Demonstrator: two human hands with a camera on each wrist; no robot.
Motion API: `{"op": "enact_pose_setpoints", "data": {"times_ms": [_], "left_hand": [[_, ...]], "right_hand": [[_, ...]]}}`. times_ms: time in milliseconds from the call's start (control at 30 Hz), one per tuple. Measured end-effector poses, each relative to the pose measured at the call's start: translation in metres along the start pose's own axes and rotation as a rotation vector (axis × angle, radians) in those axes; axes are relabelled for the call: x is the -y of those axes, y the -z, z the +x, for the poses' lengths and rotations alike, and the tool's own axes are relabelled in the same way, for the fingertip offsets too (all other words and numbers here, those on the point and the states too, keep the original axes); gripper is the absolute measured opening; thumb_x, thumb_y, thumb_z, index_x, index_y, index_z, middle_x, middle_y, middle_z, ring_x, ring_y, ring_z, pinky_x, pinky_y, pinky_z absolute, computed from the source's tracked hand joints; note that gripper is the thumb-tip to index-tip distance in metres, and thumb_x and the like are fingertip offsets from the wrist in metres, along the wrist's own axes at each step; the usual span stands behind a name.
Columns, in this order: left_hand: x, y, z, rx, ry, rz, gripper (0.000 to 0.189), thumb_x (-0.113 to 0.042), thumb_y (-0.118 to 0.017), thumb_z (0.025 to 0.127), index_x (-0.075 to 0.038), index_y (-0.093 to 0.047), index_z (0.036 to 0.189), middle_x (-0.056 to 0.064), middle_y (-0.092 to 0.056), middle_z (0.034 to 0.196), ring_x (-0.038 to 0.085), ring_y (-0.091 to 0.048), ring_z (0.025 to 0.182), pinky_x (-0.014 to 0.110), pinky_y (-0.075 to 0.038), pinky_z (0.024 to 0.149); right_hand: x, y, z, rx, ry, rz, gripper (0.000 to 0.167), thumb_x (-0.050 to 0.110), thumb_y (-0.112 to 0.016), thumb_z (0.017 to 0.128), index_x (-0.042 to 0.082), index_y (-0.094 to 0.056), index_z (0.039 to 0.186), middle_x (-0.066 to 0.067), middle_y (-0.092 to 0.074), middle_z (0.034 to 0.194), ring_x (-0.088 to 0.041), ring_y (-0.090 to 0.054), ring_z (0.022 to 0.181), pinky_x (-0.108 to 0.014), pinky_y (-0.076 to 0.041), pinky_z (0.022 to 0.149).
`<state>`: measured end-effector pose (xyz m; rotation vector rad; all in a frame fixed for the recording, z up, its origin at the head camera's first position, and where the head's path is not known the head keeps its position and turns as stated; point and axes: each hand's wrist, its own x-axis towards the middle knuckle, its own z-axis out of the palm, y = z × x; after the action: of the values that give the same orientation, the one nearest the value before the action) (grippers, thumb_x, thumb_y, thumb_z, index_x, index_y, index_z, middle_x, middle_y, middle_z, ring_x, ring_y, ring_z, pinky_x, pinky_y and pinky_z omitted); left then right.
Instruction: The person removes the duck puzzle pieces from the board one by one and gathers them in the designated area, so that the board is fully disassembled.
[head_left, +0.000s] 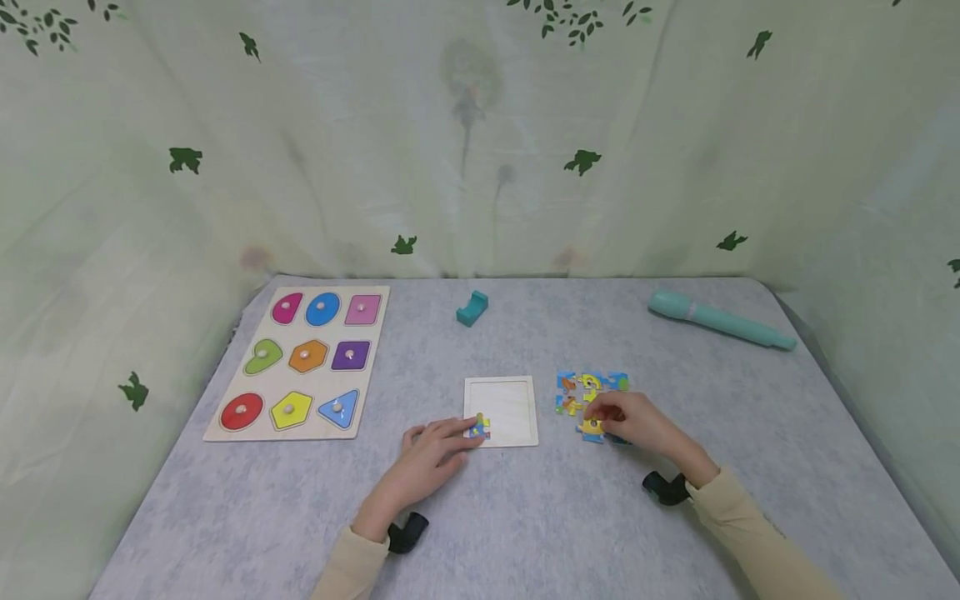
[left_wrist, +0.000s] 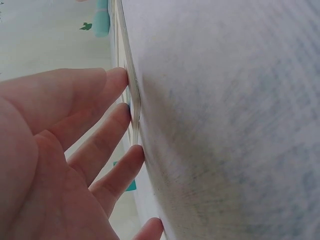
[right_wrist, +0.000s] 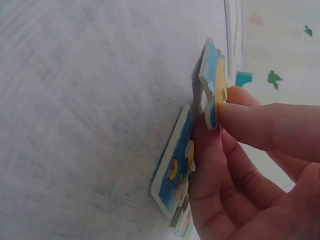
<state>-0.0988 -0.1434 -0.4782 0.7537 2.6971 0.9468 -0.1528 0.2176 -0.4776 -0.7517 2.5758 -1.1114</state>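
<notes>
My left hand (head_left: 429, 460) lies with fairly straight fingers at the lower left corner of a small white puzzle tray (head_left: 535, 417). Its fingertips touch the tray's edge beside one jigsaw piece (head_left: 480, 425) in that corner. To the right of the tray, my right hand (head_left: 637, 423) pinches a blue and yellow jigsaw piece (right_wrist: 214, 85) between thumb and fingers, tilted up off the cloth in the right wrist view. Another blue jigsaw piece (right_wrist: 172, 172) lies right below those fingers. Several other jigsaw pieces (head_left: 567, 392) sit grouped beyond the hand, partly hidden by it.
A wooden shape board (head_left: 285, 392) with knobbed colored shapes lies at the left. Behind the tray is a small teal block (head_left: 472, 308). A long teal stick-like object (head_left: 723, 322) lies at the back right. A leaf-patterned curtain (head_left: 480, 167) hangs behind the table.
</notes>
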Motion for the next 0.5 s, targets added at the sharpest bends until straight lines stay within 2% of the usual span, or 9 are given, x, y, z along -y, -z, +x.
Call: {"op": "enact_pose_setpoints", "data": {"times_ms": [500], "left_hand": [[0.000,0.000,-0.001,0.012,-0.029,0.035,0.034,-0.013,-0.057,0.097,-0.011,-0.061,0.130,0.008,-0.045,0.143,0.032,-0.036,0.132,0.064,-0.016,0.099]], "right_hand": [[0.015,-0.009,-0.001,-0.049,0.004,-0.228,0.025,-0.012,-0.064,0.081,0.010,-0.066,0.093,0.003,-0.055,0.084,-0.011,-0.050,0.074,-0.027,-0.045,0.064]]}}
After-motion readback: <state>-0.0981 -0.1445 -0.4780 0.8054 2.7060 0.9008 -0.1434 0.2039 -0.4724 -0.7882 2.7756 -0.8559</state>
